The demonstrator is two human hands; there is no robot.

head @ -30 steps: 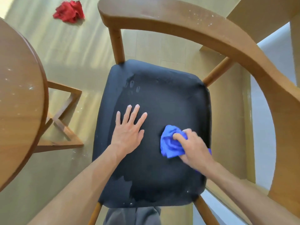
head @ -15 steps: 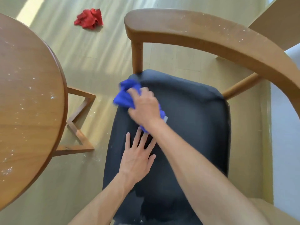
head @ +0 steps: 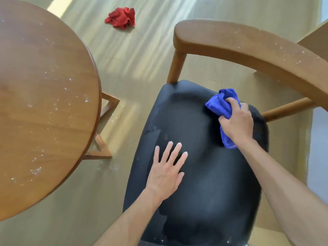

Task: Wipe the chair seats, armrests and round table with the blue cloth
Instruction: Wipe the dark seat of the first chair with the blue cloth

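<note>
A black chair seat (head: 204, 174) fills the lower middle, framed by a curved wooden armrest (head: 248, 48) speckled with white crumbs. My right hand (head: 237, 122) grips a bunched blue cloth (head: 220, 103) and presses it onto the seat's far right corner. My left hand (head: 166, 171) lies flat on the seat's left part, fingers spread. A damp streak shows along the seat's left edge. The round wooden table (head: 44, 103) stands at the left, its top dotted with white specks.
A crumpled red cloth (head: 121, 17) lies on the wooden floor at the top. The table's wooden leg frame (head: 104, 132) sits between table and chair, with crumbs on the floor near it. A pale wall or panel (head: 319, 148) borders the right edge.
My right hand has swept the blue cloth from the seat's far left corner across to its far right corner. My left hand stays flat on the seat.
</note>
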